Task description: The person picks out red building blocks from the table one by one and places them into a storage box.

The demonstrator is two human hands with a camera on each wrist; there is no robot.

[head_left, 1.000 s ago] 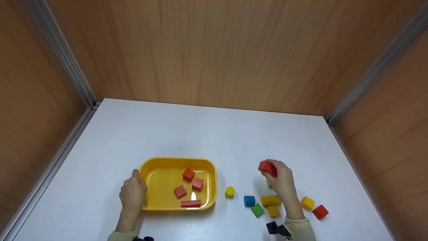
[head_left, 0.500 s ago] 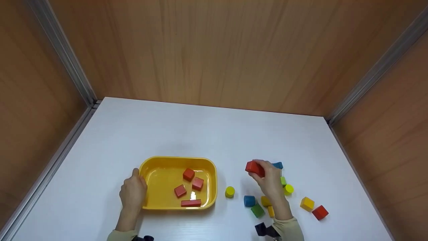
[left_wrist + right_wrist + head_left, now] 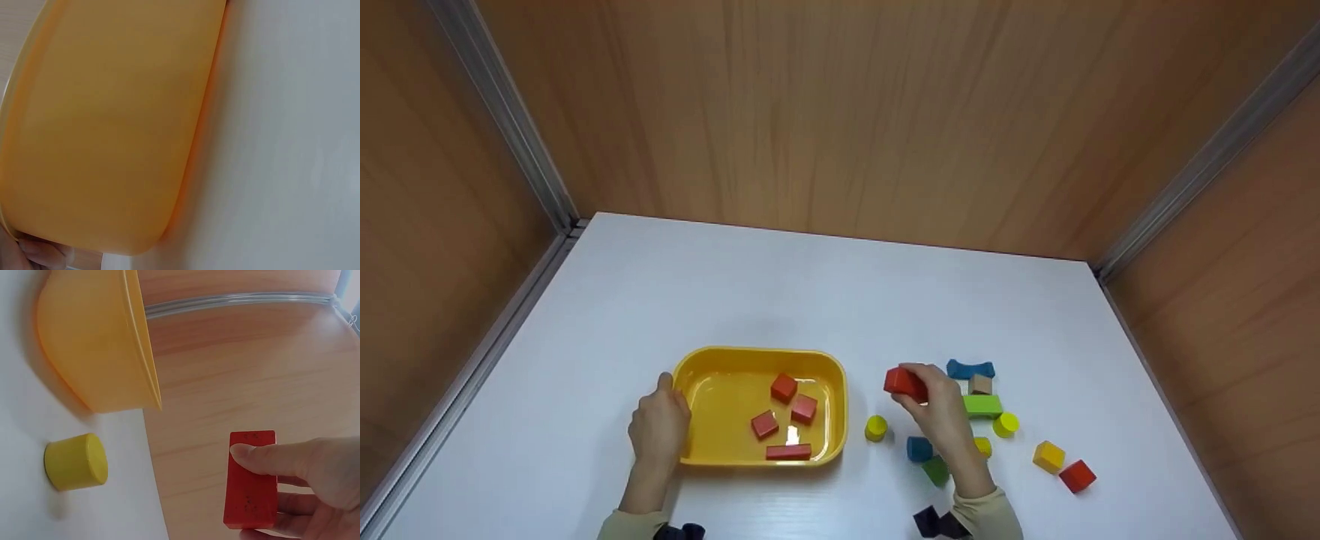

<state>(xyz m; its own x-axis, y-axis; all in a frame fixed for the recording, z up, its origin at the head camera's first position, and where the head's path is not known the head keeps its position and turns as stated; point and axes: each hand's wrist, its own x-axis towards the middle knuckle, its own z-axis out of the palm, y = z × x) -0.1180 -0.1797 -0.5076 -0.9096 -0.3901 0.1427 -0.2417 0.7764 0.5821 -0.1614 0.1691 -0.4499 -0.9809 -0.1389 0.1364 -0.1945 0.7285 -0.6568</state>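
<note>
Left of the right hand (image 3: 940,409), a yellow cylinder (image 3: 876,428) stands upright; on the hand's near side lie a blue cylinder (image 3: 919,449) and a partly hidden green block (image 3: 936,471). Noted to the hand's right: a blue waisted block (image 3: 970,370), pale block (image 3: 980,385), lime-green block (image 3: 982,406), round yellow block (image 3: 1006,425) and, farther out, a yellow cube (image 3: 1048,457). Well beyond the hand, a wood-grain panel (image 3: 840,112) meets the white tabletop (image 3: 840,285).
</note>
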